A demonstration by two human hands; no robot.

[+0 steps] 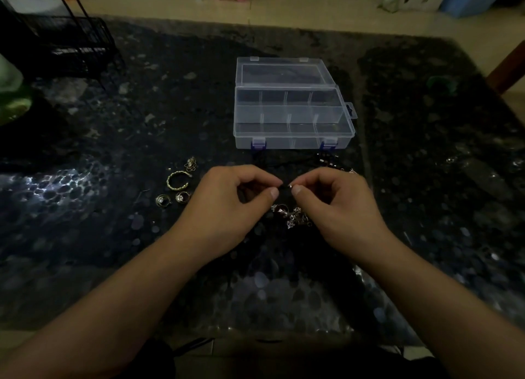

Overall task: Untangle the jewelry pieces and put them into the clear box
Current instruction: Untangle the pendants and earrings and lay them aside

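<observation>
Presently on the dark table [113, 236]: one clear box [292, 139], lid thrown back, its divided compartments apparently bare; it stands just beyond the hands. Left hand [227, 205], thumb and forefinger pressed together on a thin dark strand that is hard to make out against the tabletop. Right hand [338, 205], likewise pinched, holding a small bright end piece, probably a clasp, with the two pinches almost touching. Below and between the hands, a silver tangle [292, 215] of fine chain and small charms, lying on the table; whether the held strand runs into it cannot be told for certain. Further silver bits [326, 161] near the front right corner of the box, too dim to identify. To the left of the hands, already separate: a gold bangle [178, 180], open-ended and twisted; a small gold chain piece [191, 163] beyond it; two rings [172, 199] nearer the person. Handling, by judgement: the chains are very light, limp and fine, likely to knot tighter if pulled hard and to slip from fingertips, so the clasp or a free end is the best hold, with loops eased apart and not tugged. The bangle and rings look stiff and may be lifted by the rim between two fingers. Nothing appears boxed yet; the untangling step seems in hand.
</observation>
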